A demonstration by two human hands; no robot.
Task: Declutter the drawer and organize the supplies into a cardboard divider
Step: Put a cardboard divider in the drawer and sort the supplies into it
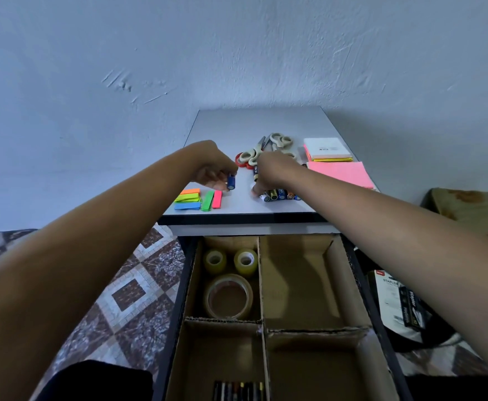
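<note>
Batteries were the business in hand: the left hand (212, 167) pinched a blue battery (231, 181) upright between thumb and fingers just above the worktop (237, 125), near the coloured sticky flags (189, 199). The right hand (271, 172) reached down onto the left end of the loose row of batteries (280, 194) lying near the worktop's front edge. Its fingers (255, 193) touched the end cell, but whether they had closed on it could not be told, since the back of the hand hid the grip. Below, the drawer (179, 285) stood open with the cardboard divider (294, 282) inside. Three tape rolls (228, 296) sat in the far-left compartment, some stowed batteries (238, 390) lay at the near edge of the near-left one, and the two right-hand compartments showed only bare cardboard. The likeliest trouble lay with the round cells. A careless nudge from the right hand could have set the row rolling towards the front edge, to drop into whichever compartment lay beneath or past the drawer to the floor. The left hand's hold looked a light fingertip pinch, so the blue battery might have slipped on its way down and landed among the tape instead of beside its fellows. The scissors (268, 146) and red tape ring (240, 160), just behind the right wrist, could also have been knocked as that arm drew back.
</note>
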